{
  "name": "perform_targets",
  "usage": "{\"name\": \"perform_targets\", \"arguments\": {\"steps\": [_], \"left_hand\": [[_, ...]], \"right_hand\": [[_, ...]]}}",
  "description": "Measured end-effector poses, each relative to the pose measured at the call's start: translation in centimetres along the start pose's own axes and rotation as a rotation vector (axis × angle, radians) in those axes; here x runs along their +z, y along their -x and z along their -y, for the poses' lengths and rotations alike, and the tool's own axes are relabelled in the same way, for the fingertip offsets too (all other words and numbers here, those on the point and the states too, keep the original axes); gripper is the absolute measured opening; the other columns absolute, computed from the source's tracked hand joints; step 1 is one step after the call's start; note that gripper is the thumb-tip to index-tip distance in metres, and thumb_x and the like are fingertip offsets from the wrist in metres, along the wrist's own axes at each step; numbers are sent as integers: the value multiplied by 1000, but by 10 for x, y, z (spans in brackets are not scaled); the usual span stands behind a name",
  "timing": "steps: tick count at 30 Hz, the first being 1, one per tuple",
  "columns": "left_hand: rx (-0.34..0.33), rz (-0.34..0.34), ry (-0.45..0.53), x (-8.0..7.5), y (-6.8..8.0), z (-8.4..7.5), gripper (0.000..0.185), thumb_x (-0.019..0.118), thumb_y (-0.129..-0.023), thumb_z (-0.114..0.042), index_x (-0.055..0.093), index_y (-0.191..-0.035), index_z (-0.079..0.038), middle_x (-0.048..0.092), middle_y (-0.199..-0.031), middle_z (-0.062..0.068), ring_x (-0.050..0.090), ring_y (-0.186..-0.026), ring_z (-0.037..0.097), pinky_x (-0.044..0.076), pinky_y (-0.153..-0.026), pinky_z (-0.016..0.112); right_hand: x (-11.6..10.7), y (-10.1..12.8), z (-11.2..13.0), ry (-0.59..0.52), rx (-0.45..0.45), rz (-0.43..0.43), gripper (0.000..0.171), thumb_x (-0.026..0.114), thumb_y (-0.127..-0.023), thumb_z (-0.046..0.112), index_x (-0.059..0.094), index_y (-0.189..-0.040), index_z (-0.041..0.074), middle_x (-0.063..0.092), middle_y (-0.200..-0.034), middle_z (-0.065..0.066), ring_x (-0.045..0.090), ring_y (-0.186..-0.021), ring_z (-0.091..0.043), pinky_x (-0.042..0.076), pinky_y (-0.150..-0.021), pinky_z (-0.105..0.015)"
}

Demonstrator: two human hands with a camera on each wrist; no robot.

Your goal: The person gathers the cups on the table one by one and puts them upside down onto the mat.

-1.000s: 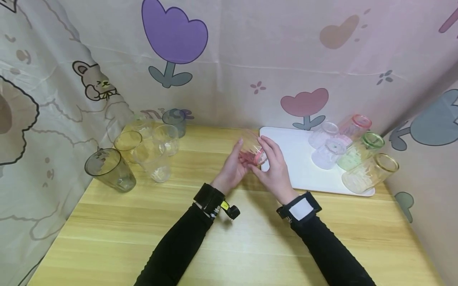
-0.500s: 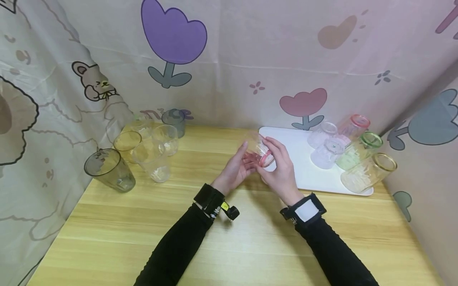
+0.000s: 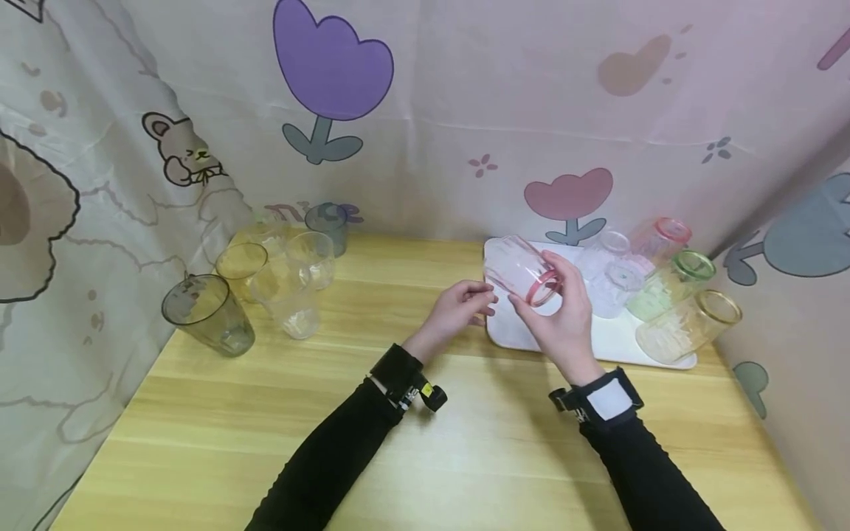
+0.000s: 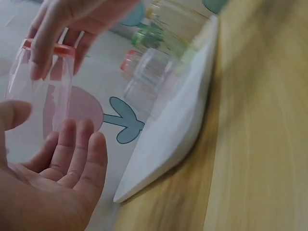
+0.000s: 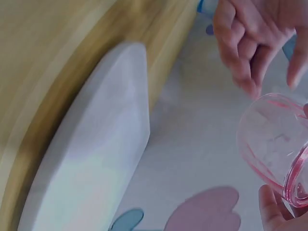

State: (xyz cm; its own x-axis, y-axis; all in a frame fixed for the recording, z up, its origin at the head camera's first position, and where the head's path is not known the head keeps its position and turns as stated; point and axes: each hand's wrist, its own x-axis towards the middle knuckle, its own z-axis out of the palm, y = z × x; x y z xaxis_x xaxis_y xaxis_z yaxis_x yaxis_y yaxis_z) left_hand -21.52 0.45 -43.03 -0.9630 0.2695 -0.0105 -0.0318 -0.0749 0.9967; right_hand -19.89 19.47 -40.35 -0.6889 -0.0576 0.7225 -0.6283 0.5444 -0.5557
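Note:
A clear pink-tinted glass [image 3: 513, 267] is tilted in the air above the left part of a white tray [image 3: 510, 329]. My right hand [image 3: 566, 318] grips it around the end with the thick pink ring, thumb on the near side and fingers over the far side. The other end of the glass points up and left. My left hand [image 3: 457, 313] holds nothing and hovers just left of the tray. In the left wrist view, the left hand's fingers [image 4: 72, 154] are loosely bent, palm up, below the glass [image 4: 65, 98].
Several glasses stand upside down on the tray's right side: clear [image 3: 606, 293], red [image 3: 654, 240], green [image 3: 664, 286] and yellow [image 3: 674, 335]. Upright at the table's left are a dark grey glass [image 3: 215, 324], a yellow one [image 3: 240, 269] and several others. A printed curtain [image 3: 438, 184] hangs behind.
The right hand has carried the pink glass rightward from between both hands to over the tray. My left hand has let go of it, staying behind on the left.

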Motion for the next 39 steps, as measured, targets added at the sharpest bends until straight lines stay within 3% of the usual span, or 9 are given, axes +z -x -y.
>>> {"name": "perform_targets", "arguments": {"steps": [3, 8, 12, 17, 21, 25, 28, 34, 39], "left_hand": [[92, 24, -248, 3, 1, 1, 29, 66, -102, -16, 66, -127, 0, 72, -118, 12, 70, -98, 19, 60, -84, 30], [206, 118, -564, 6, -1, 1, 26, 68, -99, -13, 68, -122, -1, 69, -109, 5, 63, -94, 10, 54, -83, 17], [255, 209, -815, 11, -4, -3, 26, 70, -99, -13, 69, -122, -2, 65, -110, 3, 61, -99, 12, 51, -87, 16], [260, 317, -1079, 19, -7, -4, 29, 69, -101, -16, 69, -128, -7, 64, -118, 3, 60, -106, 14, 49, -94, 17], [263, 381, -1188, 24, -8, -1, 29, 70, -99, -13, 70, -128, -9, 65, -124, 2, 63, -111, 13, 50, -97, 17], [251, 419, -1228, 27, -7, 3, 25, 70, -99, -10, 73, -124, -10, 67, -122, 2, 65, -110, 13, 52, -94, 18], [248, 421, -1262, 28, -5, 5, 21, 69, -99, -8, 74, -120, -11, 68, -118, 0, 66, -108, 12, 54, -91, 18], [305, 407, -1396, 33, -5, 8, 23, 64, -99, -1, 78, -110, -15, 70, -110, -4, 67, -104, 10, 56, -84, 19], [346, 405, -1487, 37, -7, 12, 20, 64, -99, -2, 78, -103, -17, 69, -102, -7, 65, -96, 8, 54, -73, 19]], "right_hand": [[-13, 1, -5, 19, 47, -44, 81, 92, -71, -4, 53, -143, -1, 60, -139, -18, 57, -106, -15, 46, -90, -18], [-36, 1, -16, 81, 100, -83, 81, 92, -71, -4, 55, -143, 1, 63, -125, -17, 53, -101, -7, 42, -86, -13], [-57, 2, -23, 146, 111, -76, 81, 91, -71, -5, 55, -143, 2, 61, -118, -16, 51, -100, -8, 40, -86, -12], [-82, 2, -32, 218, 95, -34, 80, 92, -69, -4, 55, -141, -2, 54, -133, -25, 42, -114, -1, 38, -86, -10], [-98, 0, -36, 284, 129, 20, 81, 92, -70, -3, 54, -142, -3, 45, -134, -30, 38, -118, -6, 34, -86, -11], [-110, -1, -39, 348, 182, 85, 81, 89, -75, -1, 51, -147, -1, 44, -135, -30, 44, -117, -29, 32, -87, -24], [-117, -2, -42, 368, 196, 133, 81, 86, -78, 1, 49, -150, 1, 45, -137, -31, 45, -118, -41, 36, -88, -40], [-124, -2, -49, 378, 185, 199, 80, 83, -81, 1, 48, -153, 3, 46, -139, -34, 46, -122, -52, 39, -100, -64], [-129, 0, -55, 411, 161, 268, 78, 82, -80, 2, 48, -151, -2, 46, -136, -37, 45, -120, -55, 36, -91, -69]]}}
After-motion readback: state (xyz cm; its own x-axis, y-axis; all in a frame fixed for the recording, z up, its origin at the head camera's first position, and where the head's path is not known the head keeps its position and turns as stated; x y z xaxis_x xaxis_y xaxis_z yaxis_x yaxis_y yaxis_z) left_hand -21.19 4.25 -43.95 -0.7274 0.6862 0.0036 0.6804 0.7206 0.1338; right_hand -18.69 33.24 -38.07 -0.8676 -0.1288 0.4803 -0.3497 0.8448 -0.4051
